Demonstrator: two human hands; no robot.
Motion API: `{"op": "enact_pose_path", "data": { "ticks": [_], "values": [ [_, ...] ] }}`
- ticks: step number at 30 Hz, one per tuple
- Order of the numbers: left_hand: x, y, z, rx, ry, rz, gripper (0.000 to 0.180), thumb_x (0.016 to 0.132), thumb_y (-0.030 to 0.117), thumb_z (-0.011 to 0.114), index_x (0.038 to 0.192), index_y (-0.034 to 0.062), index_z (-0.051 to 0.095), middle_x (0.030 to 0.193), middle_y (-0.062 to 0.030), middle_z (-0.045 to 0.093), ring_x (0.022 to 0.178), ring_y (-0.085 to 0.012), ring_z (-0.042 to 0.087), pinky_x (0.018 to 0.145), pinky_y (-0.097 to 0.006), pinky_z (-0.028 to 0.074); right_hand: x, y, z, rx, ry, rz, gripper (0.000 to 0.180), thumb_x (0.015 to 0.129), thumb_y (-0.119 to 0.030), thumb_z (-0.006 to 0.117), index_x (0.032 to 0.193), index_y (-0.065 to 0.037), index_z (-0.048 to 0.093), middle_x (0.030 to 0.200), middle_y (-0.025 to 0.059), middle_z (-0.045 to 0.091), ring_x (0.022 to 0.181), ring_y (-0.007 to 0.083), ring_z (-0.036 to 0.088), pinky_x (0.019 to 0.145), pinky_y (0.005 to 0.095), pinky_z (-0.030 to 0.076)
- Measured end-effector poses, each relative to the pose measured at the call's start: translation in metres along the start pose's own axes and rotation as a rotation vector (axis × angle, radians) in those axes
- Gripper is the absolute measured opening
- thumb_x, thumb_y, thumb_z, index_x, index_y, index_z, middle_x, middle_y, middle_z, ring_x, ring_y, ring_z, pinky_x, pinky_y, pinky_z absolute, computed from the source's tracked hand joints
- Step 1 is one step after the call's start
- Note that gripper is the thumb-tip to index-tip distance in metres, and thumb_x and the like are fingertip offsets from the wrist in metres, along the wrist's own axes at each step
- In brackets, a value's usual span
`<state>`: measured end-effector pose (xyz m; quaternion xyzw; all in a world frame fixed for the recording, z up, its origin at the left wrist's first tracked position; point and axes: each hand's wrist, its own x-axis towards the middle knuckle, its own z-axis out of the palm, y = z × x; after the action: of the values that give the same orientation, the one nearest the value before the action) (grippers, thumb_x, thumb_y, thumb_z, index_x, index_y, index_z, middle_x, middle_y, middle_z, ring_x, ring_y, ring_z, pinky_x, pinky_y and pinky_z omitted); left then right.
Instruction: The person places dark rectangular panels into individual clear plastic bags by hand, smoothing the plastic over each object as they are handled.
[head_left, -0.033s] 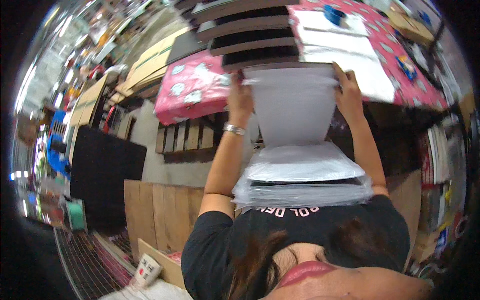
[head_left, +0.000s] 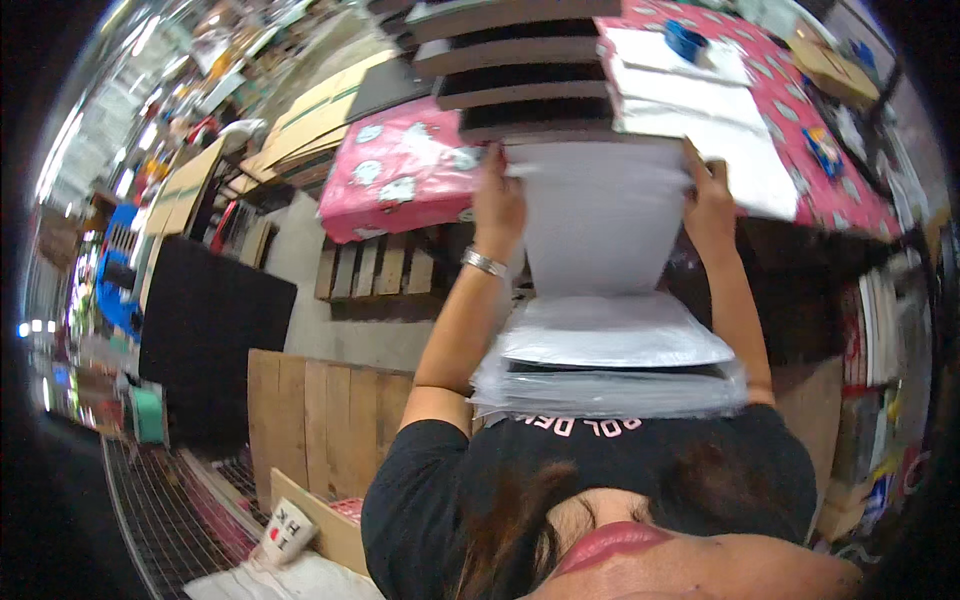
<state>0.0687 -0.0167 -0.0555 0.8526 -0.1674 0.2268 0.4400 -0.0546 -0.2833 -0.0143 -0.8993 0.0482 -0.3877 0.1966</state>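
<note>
A pale, translucent plastic sheet or sleeve [head_left: 604, 225] stretches away from my chest, its far end between my hands. My left hand [head_left: 498, 208], below a silver wristband, is closed on the far left edge. At the far right edge, my right hand [head_left: 708, 200] is closed too, its thumb side against the plastic. Nearer to me lies a stack of shiny clear-white plastic sleeves [head_left: 615, 345], against the front of my black shirt; a dark layer shows between them. Just beyond my hands rises a stepped pile of dark panels with greyish edges [head_left: 535, 115].
A table with a pink patterned cover [head_left: 400, 185] stands ahead, bearing white sheets [head_left: 690, 120] and a blue tape roll [head_left: 685, 40] at the right. To the left are a black panel [head_left: 215, 350], wooden boards [head_left: 325, 405] and flat cardboard [head_left: 315, 110]. A wooden pallet [head_left: 375, 268] lies under the table.
The view has shifted slightly, so the table and pile appear a little further right and lower. Both hands keep their hold on the far end of the plastic.
</note>
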Motion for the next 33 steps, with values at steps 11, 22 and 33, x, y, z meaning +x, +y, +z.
{"op": "enact_pose_path", "data": {
  "ticks": [11, 22, 33],
  "values": [
    [-0.027, 0.056, -0.090, -0.150, -0.289, -0.138, 0.015, 0.080, 0.018, 0.061, 0.079, 0.0029, 0.064, 0.058, -0.0040, 0.055, 0.054, -0.0114, 0.054, 0.049, -0.027, 0.039, -0.010, 0.007, -0.049, 0.958, -0.386, 0.497, 0.016, 0.076, -0.002, 0.058, 0.092, 0.000, 0.061, 0.077, 0.0030, 0.057, 0.073, 0.0114, 0.054, 0.071, 0.0235, 0.043],
    [-0.014, 0.011, -0.092, -0.703, -0.942, -0.634, 0.015, 0.079, 0.018, 0.067, 0.082, 0.0052, 0.059, 0.076, 0.0028, 0.058, 0.065, -0.0058, 0.053, 0.059, -0.020, 0.042, -0.039, 0.028, -0.049, 1.415, -0.477, 0.737, 0.034, 0.074, -0.007, 0.064, 0.107, -0.005, 0.055, 0.087, 0.0029, 0.056, 0.081, 0.0138, 0.058, 0.071, 0.0259, 0.050],
    [-0.147, -0.170, 0.035, -0.517, -0.883, -1.108, 0.025, 0.077, 0.027, 0.067, 0.095, 0.0092, 0.064, 0.072, -0.0001, 0.056, 0.055, -0.0095, 0.043, 0.048, -0.026, 0.034, -0.193, 0.178, 0.096, 0.516, -1.122, 0.875, 0.031, 0.077, -0.015, 0.064, 0.106, -0.004, 0.060, 0.106, 0.0117, 0.061, 0.098, 0.0245, 0.058, 0.085, 0.0347, 0.046]
  ]
}}
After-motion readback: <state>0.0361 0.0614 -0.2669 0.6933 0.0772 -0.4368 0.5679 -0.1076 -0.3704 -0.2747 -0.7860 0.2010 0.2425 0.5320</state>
